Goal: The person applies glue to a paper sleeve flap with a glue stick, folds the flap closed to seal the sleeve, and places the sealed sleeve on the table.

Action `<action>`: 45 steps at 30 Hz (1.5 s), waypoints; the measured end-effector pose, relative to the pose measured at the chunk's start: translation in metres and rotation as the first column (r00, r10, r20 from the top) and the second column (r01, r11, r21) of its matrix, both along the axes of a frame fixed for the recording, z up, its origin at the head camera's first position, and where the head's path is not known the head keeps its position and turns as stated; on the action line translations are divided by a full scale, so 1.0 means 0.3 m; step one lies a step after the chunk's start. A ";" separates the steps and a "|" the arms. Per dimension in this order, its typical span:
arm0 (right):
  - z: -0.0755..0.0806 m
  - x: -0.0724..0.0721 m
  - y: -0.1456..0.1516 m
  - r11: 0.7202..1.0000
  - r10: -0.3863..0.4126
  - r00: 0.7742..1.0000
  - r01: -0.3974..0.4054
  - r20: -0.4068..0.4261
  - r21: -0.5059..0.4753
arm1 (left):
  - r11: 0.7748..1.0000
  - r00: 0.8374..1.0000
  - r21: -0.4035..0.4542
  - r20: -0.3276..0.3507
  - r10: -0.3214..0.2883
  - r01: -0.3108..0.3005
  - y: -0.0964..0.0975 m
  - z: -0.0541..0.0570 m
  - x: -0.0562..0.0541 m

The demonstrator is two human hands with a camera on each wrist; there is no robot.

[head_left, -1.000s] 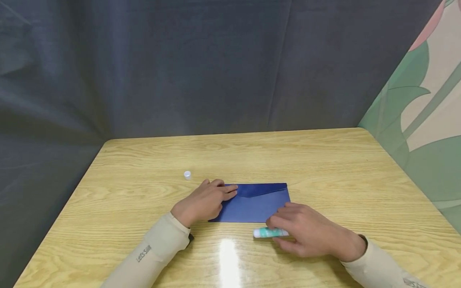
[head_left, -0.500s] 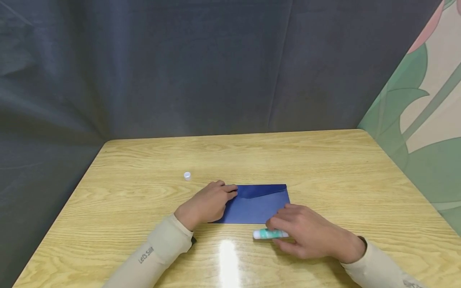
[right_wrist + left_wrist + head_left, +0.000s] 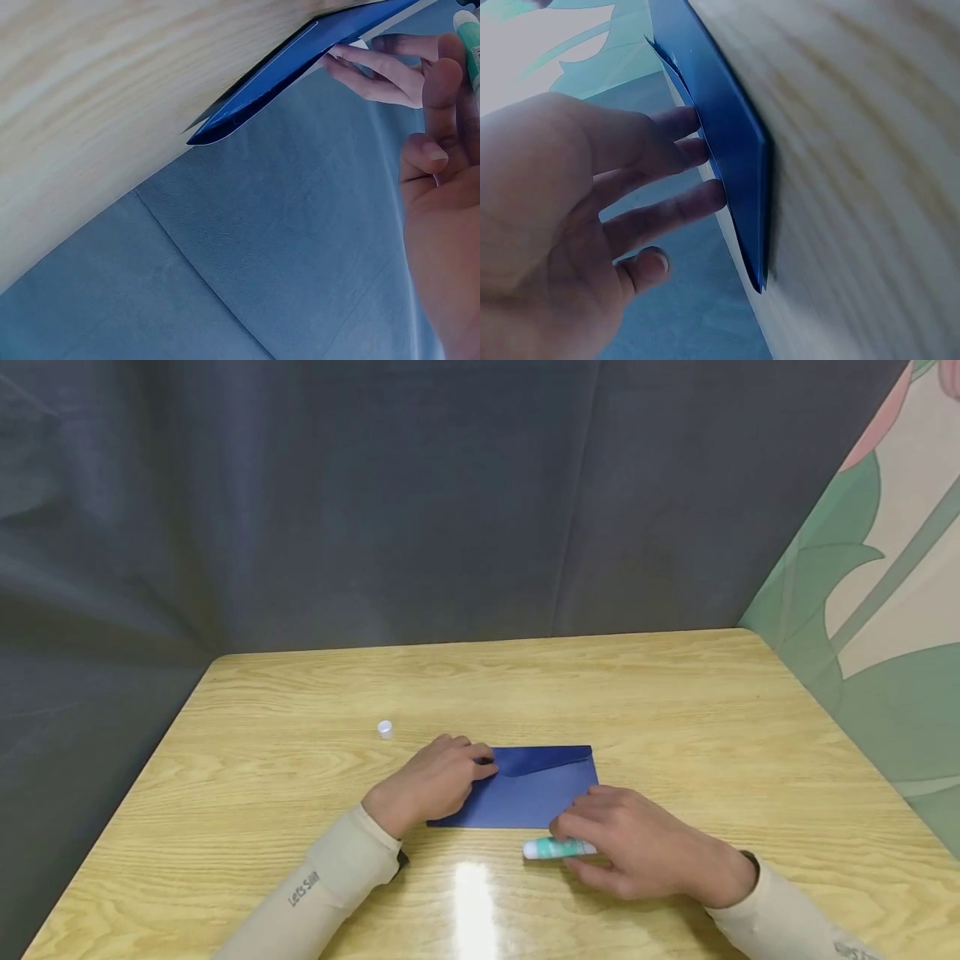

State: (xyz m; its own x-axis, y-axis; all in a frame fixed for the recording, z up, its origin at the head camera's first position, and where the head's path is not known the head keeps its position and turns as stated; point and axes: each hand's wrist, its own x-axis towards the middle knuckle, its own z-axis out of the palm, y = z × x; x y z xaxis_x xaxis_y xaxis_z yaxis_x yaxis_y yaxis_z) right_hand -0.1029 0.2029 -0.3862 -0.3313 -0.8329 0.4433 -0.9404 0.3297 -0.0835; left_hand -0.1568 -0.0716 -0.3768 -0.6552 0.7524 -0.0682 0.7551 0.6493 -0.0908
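A blue envelope (image 3: 517,802) lies on the table, its pointed flap (image 3: 540,757) folded over along the far edge. My left hand (image 3: 435,781) is over the envelope's left part, fingertips pressing on the flap. In the left wrist view those fingers (image 3: 667,216) are extended and touch the blue paper (image 3: 731,142), with the thumb off it. My right hand (image 3: 637,843) holds a teal and white glue stick (image 3: 551,848) just in front of the envelope's near right edge. Seen from the right wrist, the flap (image 3: 232,124) stands slightly raised at its end.
A small white cap (image 3: 385,728) stands on the wooden table (image 3: 300,693), beyond and left of the envelope. A dark curtain (image 3: 405,502) hangs behind and to the left. A leaf-patterned wall (image 3: 892,610) borders the right side.
My left hand has shifted slightly right along the flap, its fingers a little more bent. My right hand keeps its hold on the glue stick and has hardly moved.
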 end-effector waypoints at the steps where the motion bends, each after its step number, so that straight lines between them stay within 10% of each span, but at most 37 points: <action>1: 0.002 0.000 0.002 1.000 -0.010 1.000 0.010 0.007 0.013 | 1.000 1.000 0.000 0.002 0.000 0.000 0.002 0.002 -0.002; 8: 0.011 0.004 0.006 0.998 -0.043 0.998 0.040 0.055 0.048 | 0.992 0.978 0.115 0.207 0.028 -0.052 0.013 0.006 -0.011; 19: 0.003 0.011 0.006 0.998 -0.037 0.998 0.034 0.054 0.052 | 0.990 0.942 -0.013 0.308 0.136 -0.139 0.017 -0.001 0.004; 28: 0.003 0.009 0.007 0.998 -0.037 0.998 0.034 0.048 0.051 | 0.985 0.924 0.118 0.373 0.077 -0.130 0.008 -0.001 -0.018; 45: 0.012 0.011 0.006 0.998 -0.044 0.998 0.041 0.044 0.057 | 0.998 0.980 0.006 0.189 0.060 -0.063 0.019 0.011 0.012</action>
